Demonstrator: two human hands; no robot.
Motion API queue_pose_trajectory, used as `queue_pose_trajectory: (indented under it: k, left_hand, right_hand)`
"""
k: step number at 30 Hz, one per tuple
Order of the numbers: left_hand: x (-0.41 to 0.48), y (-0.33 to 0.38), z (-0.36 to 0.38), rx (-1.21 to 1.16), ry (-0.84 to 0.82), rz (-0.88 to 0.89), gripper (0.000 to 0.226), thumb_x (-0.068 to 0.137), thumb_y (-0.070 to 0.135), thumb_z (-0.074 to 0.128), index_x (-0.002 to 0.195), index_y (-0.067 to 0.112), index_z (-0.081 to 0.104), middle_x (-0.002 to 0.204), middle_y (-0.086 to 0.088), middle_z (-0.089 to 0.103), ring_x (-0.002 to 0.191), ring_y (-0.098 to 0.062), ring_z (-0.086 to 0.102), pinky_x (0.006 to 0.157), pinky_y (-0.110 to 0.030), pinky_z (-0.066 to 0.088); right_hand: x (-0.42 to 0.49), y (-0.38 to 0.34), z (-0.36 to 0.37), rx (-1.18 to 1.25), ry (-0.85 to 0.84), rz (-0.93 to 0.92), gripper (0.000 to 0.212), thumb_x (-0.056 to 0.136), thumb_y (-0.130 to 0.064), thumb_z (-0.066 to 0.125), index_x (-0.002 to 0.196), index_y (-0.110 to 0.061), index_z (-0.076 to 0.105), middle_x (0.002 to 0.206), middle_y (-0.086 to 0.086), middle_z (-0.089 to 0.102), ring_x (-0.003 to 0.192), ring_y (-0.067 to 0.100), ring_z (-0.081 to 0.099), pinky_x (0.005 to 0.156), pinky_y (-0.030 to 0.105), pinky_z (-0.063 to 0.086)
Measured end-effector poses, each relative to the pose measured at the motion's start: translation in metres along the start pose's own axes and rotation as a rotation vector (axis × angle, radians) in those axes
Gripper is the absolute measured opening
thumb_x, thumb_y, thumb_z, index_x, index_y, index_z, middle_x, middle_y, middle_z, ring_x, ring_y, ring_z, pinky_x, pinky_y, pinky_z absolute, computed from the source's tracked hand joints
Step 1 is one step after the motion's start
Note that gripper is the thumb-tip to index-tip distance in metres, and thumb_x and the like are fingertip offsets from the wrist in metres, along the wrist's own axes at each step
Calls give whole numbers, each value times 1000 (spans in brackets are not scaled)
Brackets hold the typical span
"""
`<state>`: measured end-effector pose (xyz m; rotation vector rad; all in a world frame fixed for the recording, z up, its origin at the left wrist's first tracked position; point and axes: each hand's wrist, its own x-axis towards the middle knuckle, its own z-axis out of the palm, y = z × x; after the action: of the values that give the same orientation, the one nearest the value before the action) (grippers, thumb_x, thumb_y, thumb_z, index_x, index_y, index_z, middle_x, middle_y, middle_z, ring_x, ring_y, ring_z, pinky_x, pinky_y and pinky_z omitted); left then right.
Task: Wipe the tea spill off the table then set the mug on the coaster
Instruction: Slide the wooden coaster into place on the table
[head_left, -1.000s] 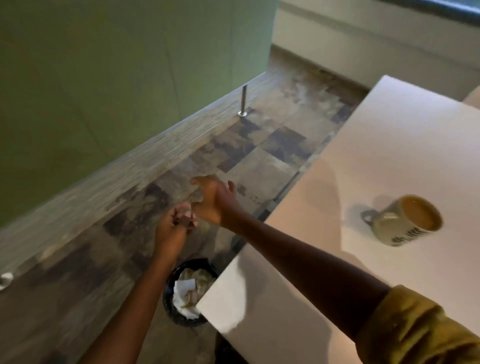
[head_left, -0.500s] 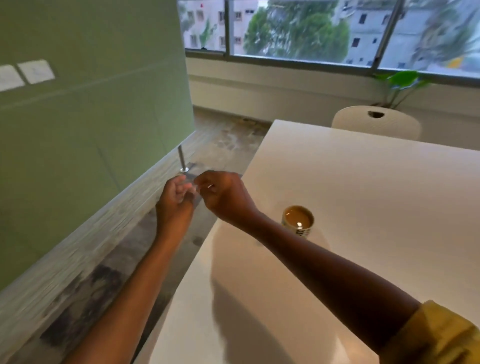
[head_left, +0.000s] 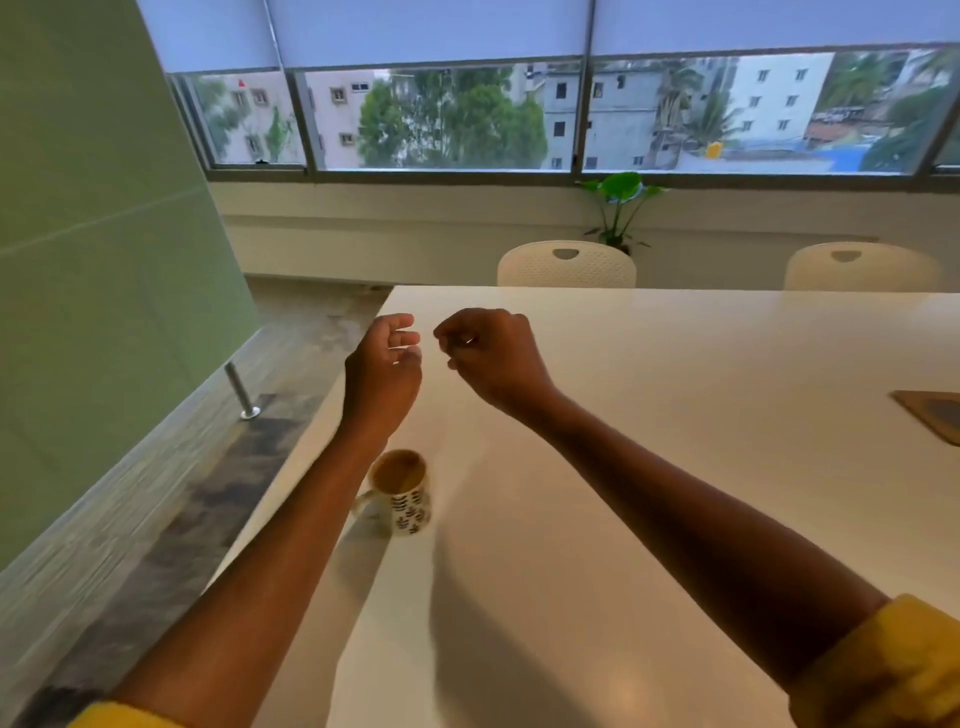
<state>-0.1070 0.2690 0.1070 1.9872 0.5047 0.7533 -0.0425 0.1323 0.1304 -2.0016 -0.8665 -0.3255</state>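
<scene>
Both hands hang in the air over the bench (head_left: 675, 389), close together but apart. The left hand (head_left: 382, 364) has its fingers (head_left: 402, 338) loosely curled and holds nothing. The right hand (head_left: 493, 353) is curled into a loose fist with nothing visibly in it.

The mug (head_left: 402, 493), upright and still holding tea, stands below the left fingers and nearer the person, just beside the left forearm. The coaster (head_left: 932, 415) lies well off to the right of the right fingers.

No spill shows on the bench, so wiping looks done. The mug step remains: reach down, grip the mug, and carry it level to the coaster.
</scene>
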Motion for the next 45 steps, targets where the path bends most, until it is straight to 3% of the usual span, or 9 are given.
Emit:
queue_pose_trajectory:
  k: [8,11,18,24,27,35,40,45]
  left_hand:
    - [-23,90,149,-30,-168,37,38,106,24,61,144,25,61,139,-4,71,117,-24,69,98,-40,61]
    - [-38,122,206,-46,-261,50,38,107,22,62,145,23,59,144,-6,69,124,-26,68,106,-46,61]
    - [-83,183,332,-76,-391,118,39,107,18,65,146,19,60,150,-8,65,133,-29,65,111,-54,59]
    - [-116,209,423,-60,-519,164,40,107,21,67,145,21,59,148,-6,66,127,-25,66,108,-45,60]
    - [-124,216,464,-33,-588,193,40,106,21,67,145,21,59,147,-5,66,115,-15,61,97,-31,52]
    - [-139,231,570,-25,-735,160,43,105,18,67,147,18,59,146,-6,66,126,-20,63,96,-29,49]
    - [-145,237,631,9,-841,24,57,103,30,71,155,17,52,158,-11,58,141,-30,60,111,-42,53]
    - [-145,235,681,5,-882,-130,71,99,38,74,161,17,45,167,-12,46,148,-34,52,114,-48,51]
  right_hand:
    - [-9,96,-147,-52,178,105,27,100,-9,72,126,-8,78,120,10,81,97,24,79,93,47,67]
    - [-20,134,-207,-99,225,137,28,100,-10,72,128,-8,77,123,11,80,98,23,79,95,47,66]
    - [-58,221,-339,-265,318,245,28,100,-15,71,127,-9,77,120,9,81,95,21,77,92,46,66]
    - [-94,288,-425,-328,379,356,28,98,-17,72,125,-10,77,118,8,81,99,17,74,94,48,65]
    - [-107,321,-457,-314,411,432,29,98,-17,72,126,-10,77,118,8,81,99,24,78,95,50,66]
    - [-123,414,-519,-344,448,539,28,99,-15,72,127,-9,77,119,9,81,98,26,79,98,50,64]
    - [-126,469,-536,-343,470,588,27,100,-13,72,126,-7,76,121,10,80,100,28,79,100,51,64]
    - [-131,522,-540,-321,473,669,27,98,-10,71,124,-5,77,122,13,80,103,31,79,100,49,63]
